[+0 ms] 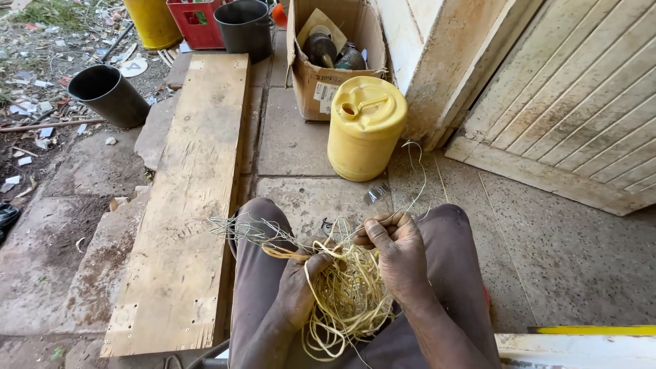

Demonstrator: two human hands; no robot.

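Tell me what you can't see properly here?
- Head view: box contents, half hidden by its walls.
- Red crate and black bucket tops, cut by the top edge.
- Left hand fingertips, buried in fibre.
- Right hand palm, turned away.

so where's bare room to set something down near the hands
The long wooden plank left of the knees is bare. So is the concrete floor between the right knee and the door. It is crowded up by the yellow jerrycan and cardboard box.
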